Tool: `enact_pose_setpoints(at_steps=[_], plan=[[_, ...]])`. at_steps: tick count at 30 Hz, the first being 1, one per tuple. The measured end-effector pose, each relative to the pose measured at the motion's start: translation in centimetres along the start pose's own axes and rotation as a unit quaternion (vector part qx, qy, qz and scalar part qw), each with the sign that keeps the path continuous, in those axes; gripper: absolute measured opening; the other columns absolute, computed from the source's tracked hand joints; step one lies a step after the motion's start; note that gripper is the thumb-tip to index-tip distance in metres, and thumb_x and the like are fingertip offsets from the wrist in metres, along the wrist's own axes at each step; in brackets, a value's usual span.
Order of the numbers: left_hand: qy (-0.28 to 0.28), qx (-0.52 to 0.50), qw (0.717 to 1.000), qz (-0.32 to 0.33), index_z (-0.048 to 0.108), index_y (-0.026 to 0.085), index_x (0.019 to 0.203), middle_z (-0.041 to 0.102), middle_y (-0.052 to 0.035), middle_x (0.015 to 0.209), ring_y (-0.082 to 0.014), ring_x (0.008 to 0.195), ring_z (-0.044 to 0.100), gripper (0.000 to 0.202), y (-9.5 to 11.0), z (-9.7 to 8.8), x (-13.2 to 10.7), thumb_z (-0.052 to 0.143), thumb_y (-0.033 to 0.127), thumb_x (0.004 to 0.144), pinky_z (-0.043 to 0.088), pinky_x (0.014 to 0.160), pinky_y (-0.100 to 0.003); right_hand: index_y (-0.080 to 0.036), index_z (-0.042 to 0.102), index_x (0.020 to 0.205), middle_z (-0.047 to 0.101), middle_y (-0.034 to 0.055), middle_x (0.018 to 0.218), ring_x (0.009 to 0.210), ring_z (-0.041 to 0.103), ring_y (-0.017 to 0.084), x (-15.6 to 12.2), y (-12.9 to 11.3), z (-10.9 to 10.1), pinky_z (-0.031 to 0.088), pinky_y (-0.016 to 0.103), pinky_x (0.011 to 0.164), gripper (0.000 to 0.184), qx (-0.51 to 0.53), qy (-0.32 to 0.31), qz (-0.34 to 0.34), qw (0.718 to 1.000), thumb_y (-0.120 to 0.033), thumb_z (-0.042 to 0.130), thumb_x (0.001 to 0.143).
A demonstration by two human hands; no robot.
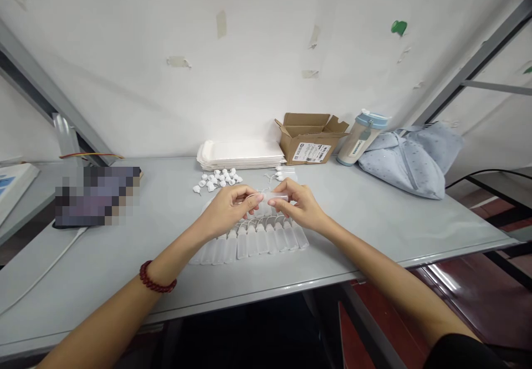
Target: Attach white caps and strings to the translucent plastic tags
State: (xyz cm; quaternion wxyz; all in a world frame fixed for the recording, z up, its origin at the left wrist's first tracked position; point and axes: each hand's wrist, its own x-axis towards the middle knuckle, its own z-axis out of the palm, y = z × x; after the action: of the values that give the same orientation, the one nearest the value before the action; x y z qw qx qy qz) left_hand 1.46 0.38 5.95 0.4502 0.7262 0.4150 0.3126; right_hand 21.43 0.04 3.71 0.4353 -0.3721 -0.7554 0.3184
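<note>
In front of me, both hands meet over a small translucent plastic bottle (pixel 280 196). My right hand (pixel 301 205) is closed with thumb and fingers around its body. My left hand (pixel 230 208) pinches at the opposite end, where a thin white cord shows by the fingers; the cap there is hidden. Just below lies a row of similar bottles (pixel 249 242) with white tops and looped cords, partly covered by my left wrist. Several loose white caps (pixel 220 178) are heaped beyond my left hand. A few more bottles with cords (pixel 286 174) lie beyond my right hand.
Along the wall stand a stack of white flat packs (pixel 241 153), an open cardboard box (pixel 313 142), a tumbler (pixel 359 139) and a light-blue cloth bag (pixel 407 161). At left, a blurred-out device (pixel 97 197) lies with a white cable (pixel 50 280). The table's front edge (pixel 266 297) is near me.
</note>
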Motion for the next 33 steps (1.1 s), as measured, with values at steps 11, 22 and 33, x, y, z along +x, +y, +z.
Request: enact_pose_setpoints(at_steps=[11, 22, 33], plan=[[0.07, 0.017, 0.994, 0.078, 0.067, 0.018, 0.093, 0.068, -0.0042, 0.093, -0.0173, 0.081, 0.062, 0.022, -0.43, 0.75, -0.16, 0.065, 0.034, 0.077, 0.053, 0.071, -0.029, -0.017, 0.051, 0.077, 0.053, -0.0053, 0.051, 0.037, 0.044, 0.006, 0.07, -0.28, -0.06, 0.034, 0.018, 0.037, 0.033, 0.032, 0.001, 0.075, 0.997, -0.048, 0.061, 0.08], [0.02, 0.016, 0.999, 0.022, 0.066, 0.015, 0.076, 0.066, -0.0028, 0.073, -0.0138, 0.064, 0.06, 0.03, -0.34, 0.6, -0.06, 0.055, 0.042, 0.084, 0.051, 0.059, -0.025, -0.017, 0.05, 0.076, 0.051, -0.006, 0.05, 0.038, 0.041, 0.005, 0.08, -0.16, -0.14, 0.032, 0.017, 0.038, 0.031, 0.042, 0.002, 0.066, 0.997, -0.045, 0.061, 0.081], [0.017, 0.032, 0.999, 0.02, 0.068, 0.017, 0.081, 0.068, -0.0027, 0.08, -0.0129, 0.066, 0.06, 0.029, 0.14, 0.34, 0.01, 0.053, 0.043, 0.085, 0.049, 0.058, -0.023, -0.017, 0.05, 0.076, 0.049, -0.0072, 0.049, 0.037, 0.04, 0.005, 0.12, -0.41, -0.18, 0.031, 0.018, 0.037, 0.032, 0.071, -0.008, 0.073, 0.995, -0.047, 0.06, 0.081]])
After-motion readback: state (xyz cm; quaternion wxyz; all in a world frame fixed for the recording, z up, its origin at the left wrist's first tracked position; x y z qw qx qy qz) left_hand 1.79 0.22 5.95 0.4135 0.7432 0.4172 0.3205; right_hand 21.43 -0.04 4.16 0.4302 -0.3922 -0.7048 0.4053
